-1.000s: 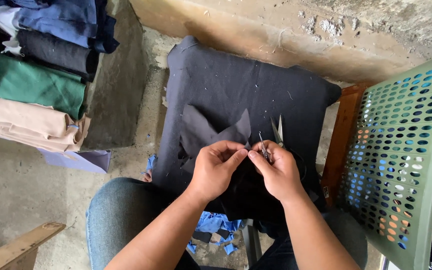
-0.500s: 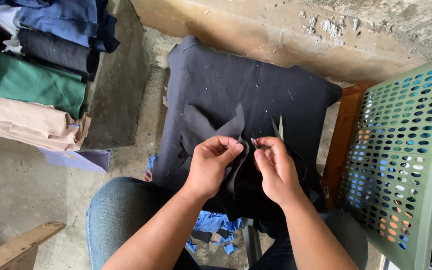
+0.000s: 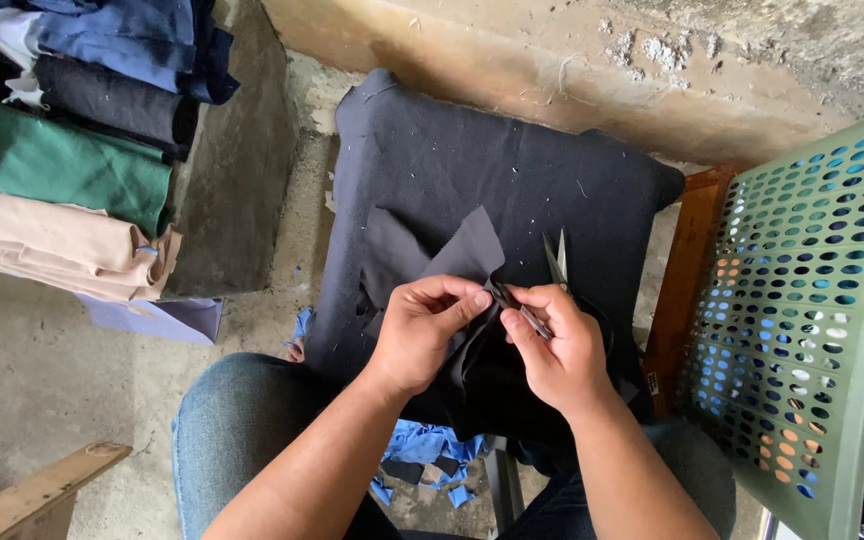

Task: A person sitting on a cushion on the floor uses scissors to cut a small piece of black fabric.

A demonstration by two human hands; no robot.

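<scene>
Hands trimming dark cloth over a covered stool

The left hand (image 3: 422, 335) pinches a dark fabric piece (image 3: 457, 255); the right hand (image 3: 552, 350) grips small snips (image 3: 555, 265), blades up, just beside it, above the black cloth (image 3: 512, 170); green basket (image 3: 812, 320) at right

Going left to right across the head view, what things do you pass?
Stack of folded cloths → left hand pinching dark fabric → right hand with small snips → wooden frame → green perforated basket.
</scene>
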